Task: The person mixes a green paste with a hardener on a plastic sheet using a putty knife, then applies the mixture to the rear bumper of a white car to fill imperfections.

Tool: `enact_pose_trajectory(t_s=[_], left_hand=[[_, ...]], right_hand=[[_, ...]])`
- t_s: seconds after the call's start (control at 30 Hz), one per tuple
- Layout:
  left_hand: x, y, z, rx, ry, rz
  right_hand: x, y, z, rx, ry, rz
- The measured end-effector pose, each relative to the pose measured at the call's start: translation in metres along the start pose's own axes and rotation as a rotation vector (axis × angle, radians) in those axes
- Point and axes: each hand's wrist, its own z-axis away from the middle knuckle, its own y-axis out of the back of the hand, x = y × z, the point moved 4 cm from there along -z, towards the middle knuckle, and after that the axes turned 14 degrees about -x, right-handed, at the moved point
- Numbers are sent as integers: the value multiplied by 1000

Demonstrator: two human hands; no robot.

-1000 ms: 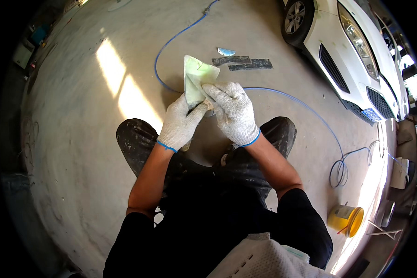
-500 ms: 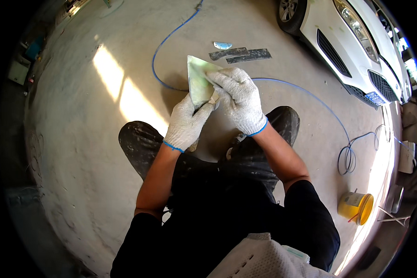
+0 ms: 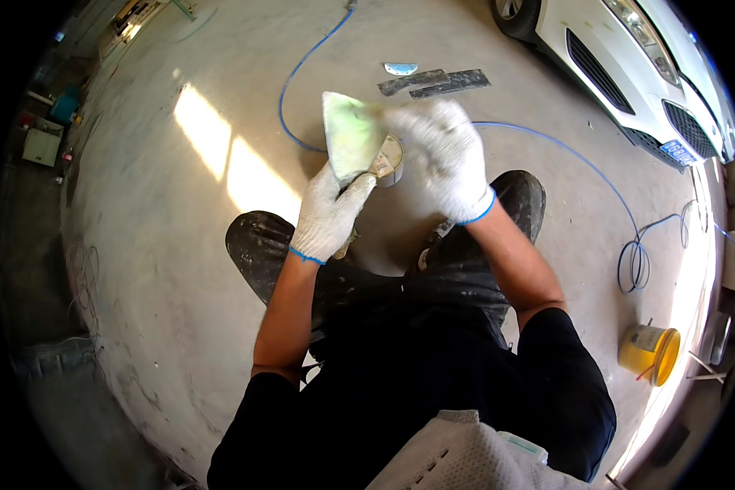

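The gloved left hand (image 3: 328, 216) pinches a green-smeared board (image 3: 345, 135) by its lower edge, above the floor (image 3: 171, 269). The right hand (image 3: 449, 159) is blurred near the board's right edge; I cannot tell its grip.

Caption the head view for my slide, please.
Gloved left hand holding a flat pale-green piece, blurred right hand beside it, white car at upper right.

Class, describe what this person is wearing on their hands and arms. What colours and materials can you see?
The left hand and right hand wear matching off-white gloves that look knitted, with blue edging at the wrists. The forearms are bare up to short, plain black sleeves. The right glove is blurred.
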Motion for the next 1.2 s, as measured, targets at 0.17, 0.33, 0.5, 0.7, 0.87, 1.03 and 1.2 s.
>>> enact_pose_trajectory(t_s=[0.17, 0.33, 0.5, 0.7, 0.87, 1.03, 1.2], left_hand=[[4, 0, 1, 15, -50, -96], [0, -6, -1, -14, 24, -60], [-4, -5, 3, -44, -24, -46], [-1, -1, 9, 44, -3, 11], [0, -1, 3, 56, -28, -45], [1, 5, 6, 87, -21, -145], [-6, -1, 1, 77, 15, -85]], right_hand=[[-5, -12, 11, -40, -236, -581], [-7, -17, 12, -21, -134, -374], [4, 4, 2, 14, 22, -299], [25, -12, 5, 7, -73, -24], [-25, -20, 12, 34, 68, -25], [-13, -8, 10, 73, -23, -51], [-15, -17, 11, 52, -9, -97]])
